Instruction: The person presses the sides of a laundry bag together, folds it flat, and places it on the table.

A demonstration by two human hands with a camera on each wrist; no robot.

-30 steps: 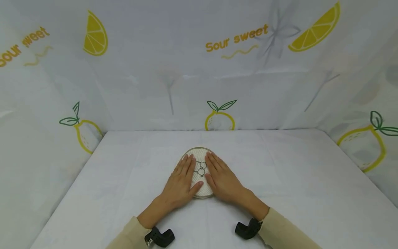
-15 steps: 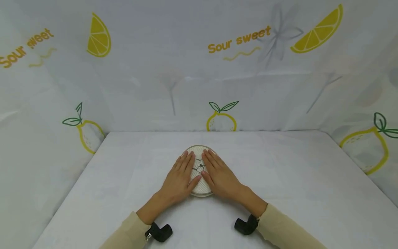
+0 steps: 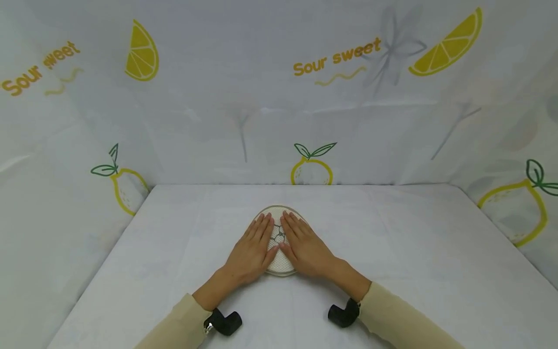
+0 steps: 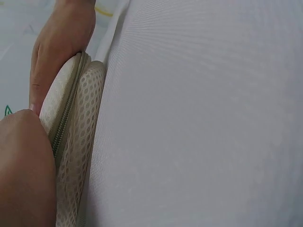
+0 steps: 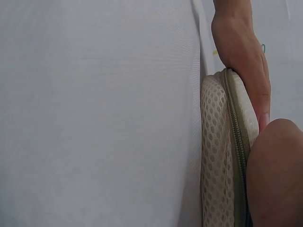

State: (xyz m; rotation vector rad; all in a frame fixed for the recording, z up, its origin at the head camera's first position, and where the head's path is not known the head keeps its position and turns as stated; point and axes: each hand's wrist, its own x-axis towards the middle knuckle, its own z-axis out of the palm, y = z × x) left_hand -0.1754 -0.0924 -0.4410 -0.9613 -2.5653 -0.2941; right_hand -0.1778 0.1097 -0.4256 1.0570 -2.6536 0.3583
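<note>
A round cream mesh laundry bag [image 3: 280, 266] lies flat on the table in the head view, with a dark line drawing on its top. My left hand [image 3: 250, 254] rests on its left half, fingers straight and together. On the right half lies my right hand [image 3: 308, 249], also flat with straight fingers. The thumbs nearly meet over the bag's middle. From the side, the left wrist view shows the bag's thick mesh wall [image 4: 87, 101] and a zip [image 4: 65, 118] running round its edge. Both hands hide much of the top.
A white cloth covers the table [image 3: 392, 257], whose far edge meets a white curtain [image 3: 261, 87] printed with lemons. Curtain also hangs on both sides. A black wrist mount [image 3: 224, 324] sits under the left sleeve and another black mount [image 3: 344, 314] under the right.
My right hand has slid slightly left across the bag, narrowing the gap between the hands and covering more of the drawing. The head view has shifted a little.
</note>
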